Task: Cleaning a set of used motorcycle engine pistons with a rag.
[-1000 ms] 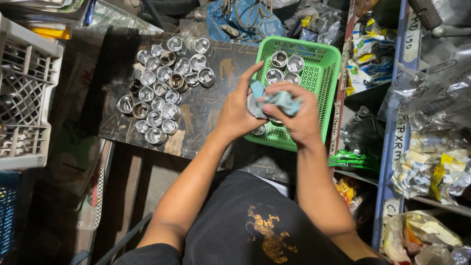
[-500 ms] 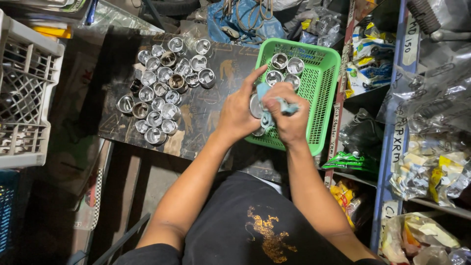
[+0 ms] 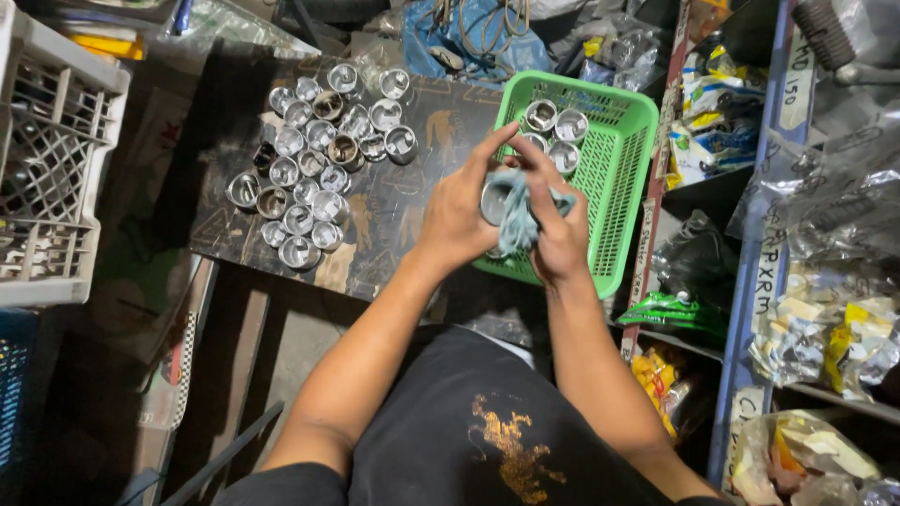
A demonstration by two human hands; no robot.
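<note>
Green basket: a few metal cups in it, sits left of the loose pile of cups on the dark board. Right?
Not quite. In the head view the green basket sits right of the loose pile of cups, not left. It does hold a few metal cups, and the pile is on the dark board.

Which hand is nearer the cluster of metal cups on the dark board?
Left. The left hand sits just right of the metal cups; the right hand is farther off, over the green basket.
</note>
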